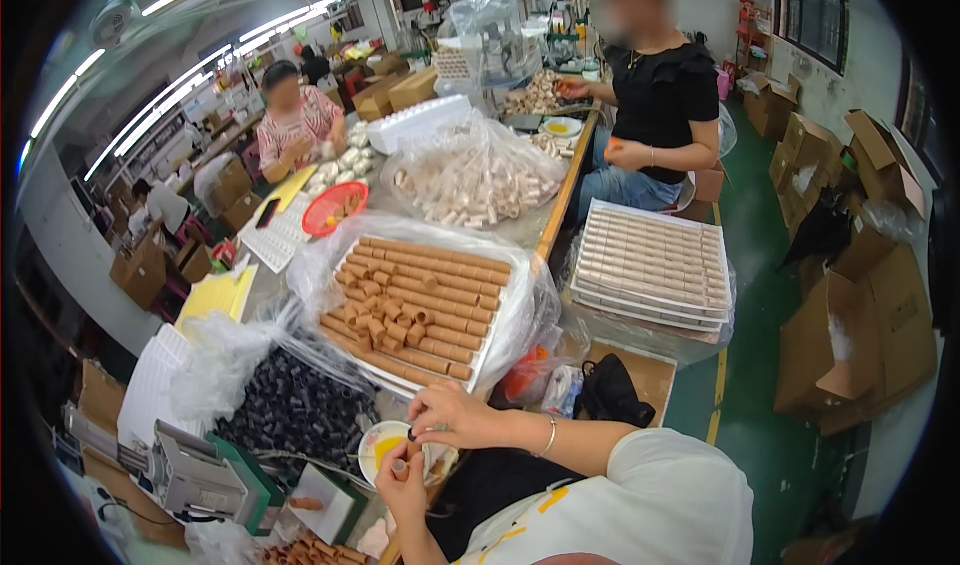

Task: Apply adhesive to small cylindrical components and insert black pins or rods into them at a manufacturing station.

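Narrow pinch in both hands: a small dark piece (pixel 412 433) held at the right hand's (pixel 455 417) fingertips, a short brown tube (pixel 413 449) apparently gripped by the left hand (pixel 402 481) just below it. Both sit at the right side of the white bowl (pixel 367 438), its yellow contents partly screened by fingers. Tube's long axis judged to run from one hand to the other; ends hidden, so tilt cannot be told. Left hand is nearer to the bowl's near rim, right hand to its far right.

Left of the bowl, a green-and-grey machine (pixel 205 475); beyond its left, heaped black pieces (pixel 295 400). Straight beyond the bowl, a tray (pixel 512 310) of brown tubes (pixel 430 300). Much farther past it, bagged pale pieces (pixel 475 180) and two seated co-workers.
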